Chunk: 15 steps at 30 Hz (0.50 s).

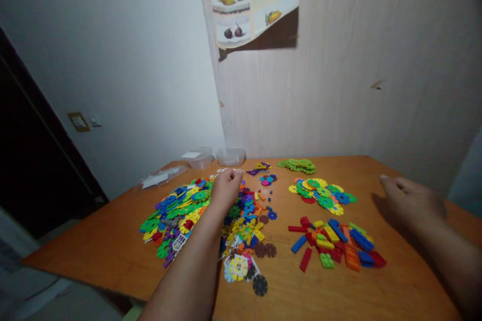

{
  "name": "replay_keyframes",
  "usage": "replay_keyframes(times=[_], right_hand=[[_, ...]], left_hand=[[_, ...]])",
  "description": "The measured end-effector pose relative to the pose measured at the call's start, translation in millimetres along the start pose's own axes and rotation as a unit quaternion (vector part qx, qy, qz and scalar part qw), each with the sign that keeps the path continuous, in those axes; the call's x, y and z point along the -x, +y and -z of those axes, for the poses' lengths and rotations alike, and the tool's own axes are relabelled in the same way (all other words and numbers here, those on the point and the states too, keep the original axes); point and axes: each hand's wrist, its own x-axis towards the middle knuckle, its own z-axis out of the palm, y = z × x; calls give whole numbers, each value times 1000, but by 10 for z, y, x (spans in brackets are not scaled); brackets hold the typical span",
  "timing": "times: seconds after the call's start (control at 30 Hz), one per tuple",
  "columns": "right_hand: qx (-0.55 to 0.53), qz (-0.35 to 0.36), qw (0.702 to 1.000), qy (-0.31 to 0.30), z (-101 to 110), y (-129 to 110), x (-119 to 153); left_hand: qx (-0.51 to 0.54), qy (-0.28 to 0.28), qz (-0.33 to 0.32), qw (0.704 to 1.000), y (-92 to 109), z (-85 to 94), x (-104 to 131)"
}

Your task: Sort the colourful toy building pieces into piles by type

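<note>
My left hand point(226, 191) reaches over a large mixed pile of plastic pieces point(181, 210), its fingers curled closed. Right at its fingertips shows a white openwork piece point(222, 170); whether the hand grips it or it lies just behind, I cannot tell. The pile holds notched discs, bricks and small shapes in many colours. At the right edge of the table, my right hand point(412, 203) is loosely closed, with nothing visible in it. Nearest to it are a heap of notched discs point(324, 193) and a group of building bricks point(335, 243).
Farther back lie light-green pieces point(297, 165), purple and yellow pieces point(259, 168) and a few small discs point(268, 179). Two clear plastic tubs point(230, 155) stand by the wall, with a clear lid point(161, 178) at left. A fruit picture sheet point(256, 2) hangs above.
</note>
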Motion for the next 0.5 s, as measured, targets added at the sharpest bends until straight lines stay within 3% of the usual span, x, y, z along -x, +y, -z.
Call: replay_keyframes(times=[0.13,0.27,0.5], right_hand=[[-27,-45,998,-20,-134,44,-60],[-54,-77,995,-24,-247,128,-105],[-56,-77,995,-19,-450,273,-206]], left_hand=[[-135,-116,-9,984,103,52,-10],[-161,-226,-40,960,83,64,-9],[-166,-286,-41,943,-125,205,-80]])
